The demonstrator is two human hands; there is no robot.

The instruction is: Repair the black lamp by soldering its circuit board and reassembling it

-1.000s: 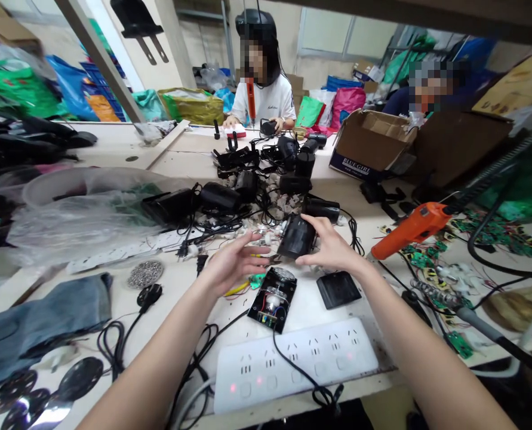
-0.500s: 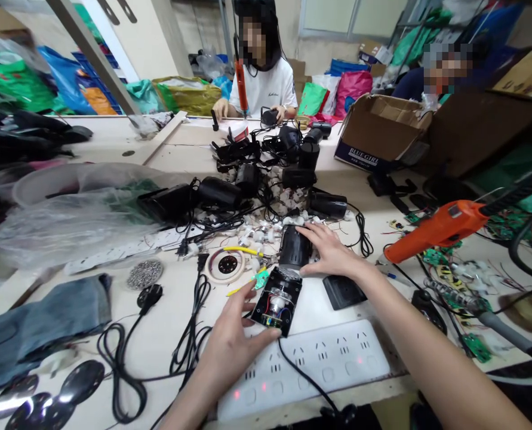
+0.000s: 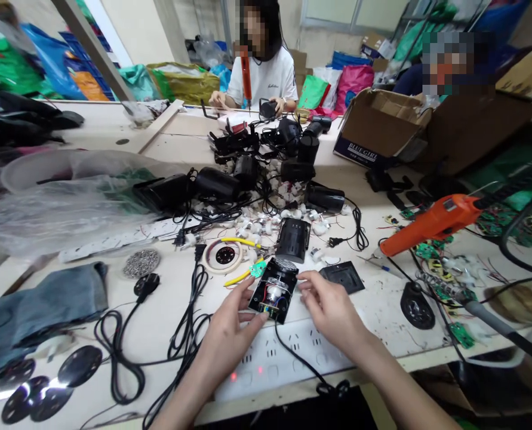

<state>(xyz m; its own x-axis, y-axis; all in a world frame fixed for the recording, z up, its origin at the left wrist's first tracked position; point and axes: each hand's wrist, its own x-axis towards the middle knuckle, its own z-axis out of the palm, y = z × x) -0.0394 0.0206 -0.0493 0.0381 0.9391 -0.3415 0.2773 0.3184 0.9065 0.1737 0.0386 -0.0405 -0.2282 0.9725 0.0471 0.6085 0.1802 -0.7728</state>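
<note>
"Where did we have the opened casing [image 3: 272,286]?"

"On the surface [image 3: 377,316], our left hand [image 3: 228,328] pinching its corner; our right hand [image 3: 335,303], half-open and empty, was just beside it."

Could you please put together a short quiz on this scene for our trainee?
1. At the picture's right, the power tool has a body that is: a) green, b) orange, c) white.
2. True or false: the opened black device is between the left hand and the right hand.
3. How many red lights show on the white power strip?

Key: 1. b; 2. True; 3. Two.
</note>
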